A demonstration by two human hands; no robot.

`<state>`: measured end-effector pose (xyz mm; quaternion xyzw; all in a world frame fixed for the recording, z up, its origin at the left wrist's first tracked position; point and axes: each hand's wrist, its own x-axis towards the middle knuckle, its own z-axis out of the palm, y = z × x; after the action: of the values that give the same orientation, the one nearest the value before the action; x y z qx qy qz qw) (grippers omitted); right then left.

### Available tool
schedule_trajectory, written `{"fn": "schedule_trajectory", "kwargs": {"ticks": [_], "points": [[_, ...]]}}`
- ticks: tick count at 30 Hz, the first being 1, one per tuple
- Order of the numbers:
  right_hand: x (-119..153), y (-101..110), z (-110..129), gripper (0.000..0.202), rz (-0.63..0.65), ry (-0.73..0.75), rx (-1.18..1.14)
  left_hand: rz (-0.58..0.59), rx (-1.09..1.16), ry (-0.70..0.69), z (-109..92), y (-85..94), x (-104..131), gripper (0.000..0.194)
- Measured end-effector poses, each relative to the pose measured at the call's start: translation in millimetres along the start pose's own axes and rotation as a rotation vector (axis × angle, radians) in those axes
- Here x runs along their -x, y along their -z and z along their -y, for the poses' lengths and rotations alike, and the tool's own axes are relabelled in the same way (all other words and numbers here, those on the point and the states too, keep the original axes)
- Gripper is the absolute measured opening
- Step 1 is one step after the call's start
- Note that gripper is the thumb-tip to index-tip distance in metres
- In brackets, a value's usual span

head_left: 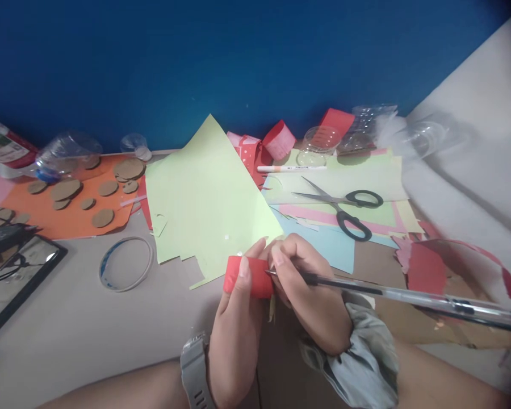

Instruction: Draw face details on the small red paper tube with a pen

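Lighting: dim to moderate, soft, diffuse; no clear single source, no hard shadows. Blue wall (238, 57) darkens toward top corners, vignetting at top right.

Faint shadow under scissors (344, 207) and along edge of green paper (204, 193). Weak glare on clear plastic cups (366, 128) and on glass of dark-framed panel (17, 278) at left edge.

Quality: overall soft, low detail, compression smear. Wide-angle distortion: table edge bows, sides stretched. Pen (409, 296) near lens, out of focus and blurred toward right edge. Left hand (234, 335) and right hand (310, 295) fairly sharp at centre. White cloth (472, 159) washed out, near featureless.
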<state>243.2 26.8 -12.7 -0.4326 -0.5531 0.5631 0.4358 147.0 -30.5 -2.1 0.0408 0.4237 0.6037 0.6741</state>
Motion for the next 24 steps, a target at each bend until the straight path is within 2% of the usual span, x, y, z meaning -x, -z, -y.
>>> {"fn": "schedule_trajectory", "kwargs": {"ticks": [11, 17, 24], "points": [[0.8, 1.2, -0.6, 0.030, 0.015, -0.037, -0.034, -0.002, -0.031, -0.034, -1.6, -0.3, -1.7, 0.044], [0.4, 1.1, 0.5, 0.031, 0.014, 0.023, -0.017, 0.018, -0.037, -0.015, -2.5, -1.4, -1.8, 0.042], [-0.7, 1.4, 0.6, 0.032, 0.025, -0.100, -0.087, 0.024, -0.037, -0.013, -4.5, -2.6, -2.2, 0.045]]}}
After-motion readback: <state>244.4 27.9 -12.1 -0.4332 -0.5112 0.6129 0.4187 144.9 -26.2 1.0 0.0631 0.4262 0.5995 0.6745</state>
